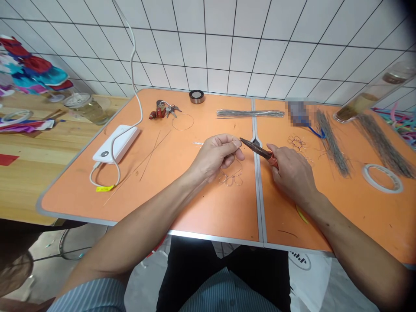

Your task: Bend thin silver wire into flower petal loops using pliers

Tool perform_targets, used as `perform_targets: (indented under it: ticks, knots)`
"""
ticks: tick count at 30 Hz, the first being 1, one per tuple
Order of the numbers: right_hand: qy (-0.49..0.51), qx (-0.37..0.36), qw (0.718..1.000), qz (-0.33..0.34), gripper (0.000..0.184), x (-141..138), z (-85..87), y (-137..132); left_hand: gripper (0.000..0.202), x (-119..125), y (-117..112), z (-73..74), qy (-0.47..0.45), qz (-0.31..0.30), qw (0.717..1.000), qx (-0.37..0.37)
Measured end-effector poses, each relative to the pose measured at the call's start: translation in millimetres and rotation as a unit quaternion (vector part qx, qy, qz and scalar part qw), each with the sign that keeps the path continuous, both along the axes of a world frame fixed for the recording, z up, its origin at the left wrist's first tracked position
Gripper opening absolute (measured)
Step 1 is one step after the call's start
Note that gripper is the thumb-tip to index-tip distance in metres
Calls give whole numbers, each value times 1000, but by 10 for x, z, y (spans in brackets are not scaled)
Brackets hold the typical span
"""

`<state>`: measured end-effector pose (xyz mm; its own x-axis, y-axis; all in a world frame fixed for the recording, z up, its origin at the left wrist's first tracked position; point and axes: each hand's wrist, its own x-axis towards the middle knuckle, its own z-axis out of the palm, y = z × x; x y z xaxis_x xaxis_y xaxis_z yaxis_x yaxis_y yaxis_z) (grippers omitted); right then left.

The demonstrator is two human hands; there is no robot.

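Observation:
My left hand [222, 151] is closed in a pinch above the orange table [195, 208], with a thin wire between thumb and finger. Below it shows a looped, petal-like wire shape [231, 180]; I cannot tell whether it hangs from the fingers or lies on the table. My right hand [294, 173] is wrapped round needle-nose pliers [258, 149] with orange-red grips. The pliers' tip points left and comes right beside my left fingertips. A second flower-shaped wire [296, 142] lies just beyond my right hand.
At the back lie a bundle of straight wires [250, 113], a tape roll [196, 96] and keys [169, 109]. A white power bank [116, 144] with a cable sits left. Right are darker wire bundles [336, 149], a white ring [382, 178] and a tilted clear bottle [370, 95].

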<state>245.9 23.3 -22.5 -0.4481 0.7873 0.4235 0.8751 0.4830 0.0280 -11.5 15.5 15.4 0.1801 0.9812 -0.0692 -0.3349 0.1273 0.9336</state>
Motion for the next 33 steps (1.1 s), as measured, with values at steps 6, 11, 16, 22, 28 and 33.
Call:
perform_targets:
  ticks: [6, 11, 16, 22, 28, 33]
  knots:
    - [-15, 9, 1000, -6, 43, -11, 5, 1, 26, -4, 13, -10, 4, -2, 1000, -4]
    - [-27, 20, 999, 0, 44, -8, 6, -9, 24, 1, 15, -19, 2, 0, 1000, -10]
    - [-33, 26, 999, -12, 43, -9, 4, -15, 23, -7, 23, -35, 3, 7, 1000, -11]
    - [-34, 32, 999, -6, 42, -1, -13, -10, 21, -6, 34, -54, 14, 17, 1000, -10]
    - [-50, 48, 998, -12, 43, -3, -15, -13, 16, 19, 30, -54, 21, 37, 999, -2]
    - [-51, 43, 998, -9, 44, -9, -30, -31, 15, 25, 20, -63, 25, 50, 998, -1]
